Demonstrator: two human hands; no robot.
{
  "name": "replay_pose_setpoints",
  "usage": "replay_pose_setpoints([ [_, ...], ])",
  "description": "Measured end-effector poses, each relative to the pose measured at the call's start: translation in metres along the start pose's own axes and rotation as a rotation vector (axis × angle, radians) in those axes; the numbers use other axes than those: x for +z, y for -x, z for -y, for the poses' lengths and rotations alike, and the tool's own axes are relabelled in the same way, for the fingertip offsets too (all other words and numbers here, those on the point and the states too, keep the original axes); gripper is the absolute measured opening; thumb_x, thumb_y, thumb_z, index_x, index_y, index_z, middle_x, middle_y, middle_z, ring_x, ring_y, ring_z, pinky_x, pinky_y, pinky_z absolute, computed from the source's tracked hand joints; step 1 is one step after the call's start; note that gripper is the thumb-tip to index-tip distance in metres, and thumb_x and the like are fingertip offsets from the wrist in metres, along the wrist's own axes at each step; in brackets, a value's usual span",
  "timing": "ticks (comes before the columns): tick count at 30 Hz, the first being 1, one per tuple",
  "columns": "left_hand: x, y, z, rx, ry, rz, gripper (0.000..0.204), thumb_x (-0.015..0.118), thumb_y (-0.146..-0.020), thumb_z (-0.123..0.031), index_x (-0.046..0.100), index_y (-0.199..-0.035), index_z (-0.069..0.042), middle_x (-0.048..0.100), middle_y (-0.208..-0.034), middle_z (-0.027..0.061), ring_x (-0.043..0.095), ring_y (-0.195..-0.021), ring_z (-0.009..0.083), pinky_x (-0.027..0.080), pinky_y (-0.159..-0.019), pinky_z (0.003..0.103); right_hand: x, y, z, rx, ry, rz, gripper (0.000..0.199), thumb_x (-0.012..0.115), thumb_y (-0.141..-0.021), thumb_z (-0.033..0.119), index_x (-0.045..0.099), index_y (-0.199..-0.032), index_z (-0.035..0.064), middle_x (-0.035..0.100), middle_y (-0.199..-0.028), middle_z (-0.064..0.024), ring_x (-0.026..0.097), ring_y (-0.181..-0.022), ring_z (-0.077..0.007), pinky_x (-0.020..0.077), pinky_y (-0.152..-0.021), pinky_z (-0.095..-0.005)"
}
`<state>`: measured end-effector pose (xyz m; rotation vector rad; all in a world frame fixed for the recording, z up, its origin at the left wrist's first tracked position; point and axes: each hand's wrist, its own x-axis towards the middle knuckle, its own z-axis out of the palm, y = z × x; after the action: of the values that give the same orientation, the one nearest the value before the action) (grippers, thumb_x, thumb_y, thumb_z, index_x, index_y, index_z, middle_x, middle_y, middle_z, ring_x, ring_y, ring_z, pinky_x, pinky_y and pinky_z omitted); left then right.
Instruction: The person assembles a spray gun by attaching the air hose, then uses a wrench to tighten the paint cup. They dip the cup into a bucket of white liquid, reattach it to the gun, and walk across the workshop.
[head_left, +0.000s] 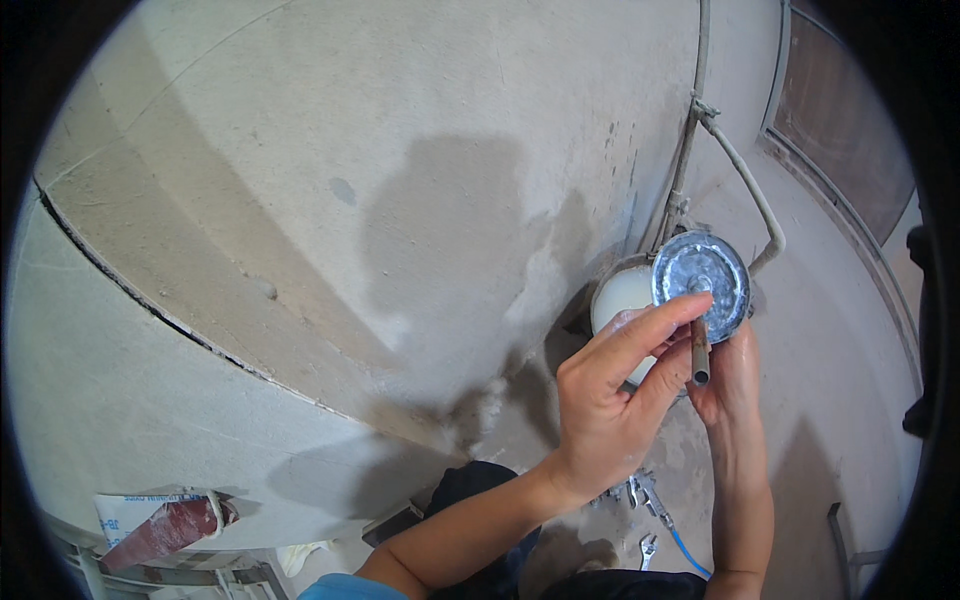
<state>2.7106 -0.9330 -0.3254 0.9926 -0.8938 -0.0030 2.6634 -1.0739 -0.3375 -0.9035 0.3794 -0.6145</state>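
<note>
A round, shiny metal lid with a short pipe stub jutting from its middle is held up, tilted toward me. My left hand reaches across from the left, thumb and fingers closed round the base of the stub, one fingertip near the lid's centre. My right hand grips the lid's lower right edge from behind; most of its fingers are hidden. Partly covered by the lid and my left hand is a round container of milky white liquid.
A pipe with a bent branch hose rises along the wall beyond. Below my hands lie a spray gun with a blue hose and an adjustable wrench. A dark red wedge-shaped piece sits at lower left.
</note>
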Motion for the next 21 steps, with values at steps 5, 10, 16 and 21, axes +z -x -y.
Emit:
replay_pose_setpoints([
  [5, 0.0, -0.002, 0.002, -0.011, -0.004, -0.001, 0.034, 0.069, -0.096, 0.008, 0.067, -0.13, 0.006, 0.07, -0.118, 0.0139, 0.072, -0.091, 0.0149, 0.058, -0.081, 0.026, 0.003, 0.0, 0.001, 0.015, 0.009, -0.002, 0.032, 0.047, -0.107, 0.027, 0.067, -0.111, 0.0016, 0.072, -0.092, -0.0094, 0.067, -0.061, -0.0152, 0.0456, -0.037, -0.0265],
  [10, 0.0, -0.001, 0.003, -0.021, 0.028, -0.003, 0.034, 0.068, -0.096, 0.008, 0.066, -0.131, 0.006, 0.07, -0.117, 0.0151, 0.072, -0.091, 0.0153, 0.058, -0.082, 0.026, -0.001, -0.002, 0.0, 0.042, 0.031, 0.01, 0.033, 0.047, -0.107, 0.028, 0.066, -0.111, 0.0018, 0.072, -0.091, -0.0096, 0.066, -0.059, -0.016, 0.0449, -0.037, -0.0265],
  [16, -0.001, -0.003, 0.008, -0.013, -0.004, 0.008, 0.033, 0.067, -0.097, 0.007, 0.066, -0.13, 0.006, 0.071, -0.117, 0.0149, 0.072, -0.091, 0.0154, 0.058, -0.082, 0.027, -0.019, -0.015, -0.006, 0.096, -0.004, 0.079, 0.036, 0.051, -0.106, 0.032, 0.065, -0.114, 0.0001, 0.07, -0.102, -0.0138, 0.069, -0.081, -0.0232, 0.0562, -0.067, -0.037],
  [21, -0.001, -0.002, 0.018, -0.076, -0.029, -0.007, 0.031, 0.068, -0.097, 0.006, 0.067, -0.129, 0.005, 0.072, -0.12, 0.0145, 0.072, -0.093, 0.0148, 0.058, -0.082, 0.026, -0.021, -0.023, -0.009, 0.161, -0.001, 0.104, 0.035, 0.05, -0.106, 0.032, 0.065, -0.114, 0.0016, 0.07, -0.099, -0.0123, 0.068, -0.081, -0.0223, 0.0556, -0.068, -0.0375],
])
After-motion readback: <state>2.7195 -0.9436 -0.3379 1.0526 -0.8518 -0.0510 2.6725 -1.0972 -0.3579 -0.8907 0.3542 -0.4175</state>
